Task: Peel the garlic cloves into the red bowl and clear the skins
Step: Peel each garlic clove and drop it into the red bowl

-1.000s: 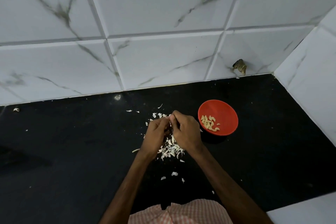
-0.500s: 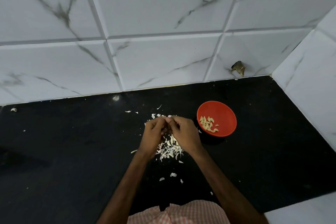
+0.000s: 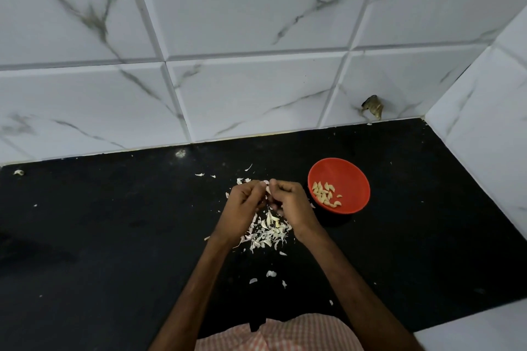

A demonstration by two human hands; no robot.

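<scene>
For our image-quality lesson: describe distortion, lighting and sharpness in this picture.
Head view: grout lines on the tile wall splay upward, wide-angle distortion; dim, even light, no strong glare on the black counter; left hand and right hand slightly soft.

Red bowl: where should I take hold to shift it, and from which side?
Probably pinch the rim of the red bowl at its right edge, coming from the right: it sits upright, peeled cloves lie toward its left, and the left hand and right hand crowd that side.
</scene>
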